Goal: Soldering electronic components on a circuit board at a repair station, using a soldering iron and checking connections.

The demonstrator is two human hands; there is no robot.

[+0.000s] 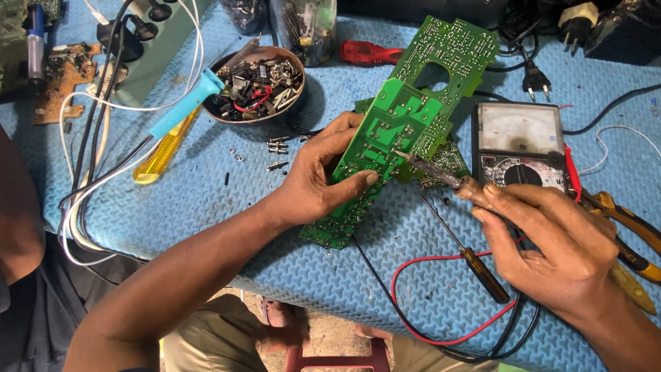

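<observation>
Green circuit board (385,131), one long one, tilted up off the desk (206,200) with its solder side facing the camera; a second green board (447,162) lies partly hidden under it. Left hand (320,179) grasps the raised board at its lower middle, thumb pressed on the face, other fingers behind the edge. Right hand (551,241) is clenched round the handle of one soldering iron (441,176), its tip touching the board near the centre.

Desk is covered in a blue textured mat. Counted around: one analog multimeter (520,141) just right of the boards, its red lead (441,265) and black lead looping under the right hand; one thin screwdriver (475,265) with a brown handle lying below the iron; one yellow-handled screwdriver (162,151) and one light blue handled tool (186,103) at left, crossed; one round bowl (258,86) of mixed small parts; a few loose screws (275,148) between bowl and left hand; one red handled tool (368,52) at the top; yellow-handled pliers (630,238) at the right edge, partly hidden by the right wrist; one black plug (537,83); one brown circuit board (65,79) at far left. White and black cables (86,172) run down the left side.
</observation>
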